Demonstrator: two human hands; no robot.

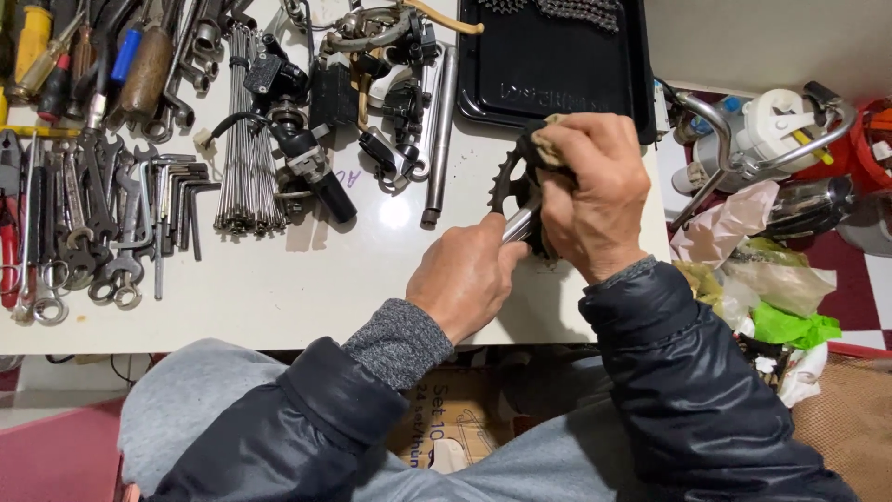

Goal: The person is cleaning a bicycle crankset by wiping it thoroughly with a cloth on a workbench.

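Fingers of the left hand [467,275] clamp the silver crank arm [518,226], its long axis slanting up-right toward the toothed chainring [507,178], where the right hand [595,191] presses a rag [542,149] above the white table [307,288].

- Chainring [506,181]: on the table [307,279], between both hands, in front of the tray [557,65].
- Wrenches [84,223]: far left.
- Spokes [246,158]: right of the wrenches.

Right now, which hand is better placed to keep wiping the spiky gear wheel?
Probably the right hand: it already presses the rag onto the chainring. The left hand grips the crank arm, steadying it.
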